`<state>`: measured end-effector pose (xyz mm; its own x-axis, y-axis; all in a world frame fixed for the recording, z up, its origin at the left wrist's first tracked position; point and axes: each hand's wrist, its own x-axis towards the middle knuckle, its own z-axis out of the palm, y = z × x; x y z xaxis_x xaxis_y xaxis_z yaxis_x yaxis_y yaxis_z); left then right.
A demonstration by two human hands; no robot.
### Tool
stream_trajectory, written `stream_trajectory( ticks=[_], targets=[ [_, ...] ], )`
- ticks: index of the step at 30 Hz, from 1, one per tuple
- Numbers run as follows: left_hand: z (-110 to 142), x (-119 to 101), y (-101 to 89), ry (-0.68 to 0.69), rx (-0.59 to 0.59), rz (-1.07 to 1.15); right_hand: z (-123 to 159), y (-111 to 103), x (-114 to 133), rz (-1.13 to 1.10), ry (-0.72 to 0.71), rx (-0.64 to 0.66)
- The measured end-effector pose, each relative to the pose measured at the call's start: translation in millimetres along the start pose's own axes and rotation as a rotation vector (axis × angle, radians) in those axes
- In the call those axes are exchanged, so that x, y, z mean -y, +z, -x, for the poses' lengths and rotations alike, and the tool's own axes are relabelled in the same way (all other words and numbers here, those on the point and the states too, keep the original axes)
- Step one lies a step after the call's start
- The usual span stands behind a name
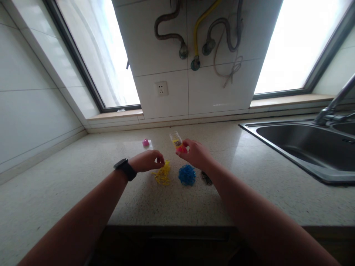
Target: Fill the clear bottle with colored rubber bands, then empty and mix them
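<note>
My right hand [195,152] grips a small clear plastic jar [175,137], tilted above the counter, with yellow and pink stuff inside. Its ribbed top end points up and away from me. My left hand [149,161], a dark watch on its wrist, is closed in a pinch at the upper edge of a loose pile of yellow rubber bands [163,175]; some yellow strands reach its fingertips. To the right of that pile lies a round heap of blue rubber bands [186,175]. A dark heap [206,178] is partly hidden behind my right forearm.
A small pink lid-like object [145,142] lies on the speckled counter [124,207] behind my left hand. A steel sink [294,147] with a faucet [330,111] is at the right. On the tiled back wall are a socket [161,88] and several hoses.
</note>
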<state>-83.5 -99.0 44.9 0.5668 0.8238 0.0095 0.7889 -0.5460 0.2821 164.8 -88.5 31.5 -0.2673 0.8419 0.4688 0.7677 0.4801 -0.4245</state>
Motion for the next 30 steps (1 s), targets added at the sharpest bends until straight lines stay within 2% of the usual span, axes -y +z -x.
stream_trajectory(
  ticks=[7,12,17,30],
  targets=[
    [5,-9,-7.0,-0.024,0.003,-0.069,0,-1,2,0.014,0.01,0.016],
    [10,-30,-5.5,-0.128,0.086,-0.188,1,-2,3,0.019,0.01,0.016],
    [9,-42,1.8,-0.228,0.063,-0.286,1,-2,3,0.025,0.012,0.025],
    [4,-43,6.9,-0.173,0.054,-0.282,0,1,1,0.027,-0.005,0.024]
  ],
)
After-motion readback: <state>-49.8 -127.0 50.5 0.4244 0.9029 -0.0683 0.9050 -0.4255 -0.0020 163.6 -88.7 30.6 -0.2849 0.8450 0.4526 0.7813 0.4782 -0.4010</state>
